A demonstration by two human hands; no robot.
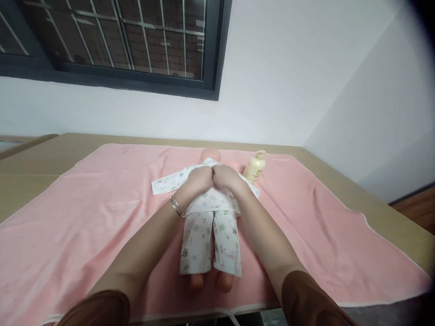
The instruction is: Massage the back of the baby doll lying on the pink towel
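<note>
A baby doll lies on a pink blanket, its head away from me and its feet toward me. It wears a white patterned top and matching trousers. My left hand and my right hand meet over the upper chest, knuckles together. Both are closed at the front of the top, near the neckline; the fingertips are hidden. One sleeve stretches flat to the left, and the other lies partly behind my right wrist. Silver bangles circle my left wrist.
A pale yellow pump bottle stands tilted in view just right of the doll. The pink blanket has several folds and covers most of the wooden table. Behind are a white wall and a barred window.
</note>
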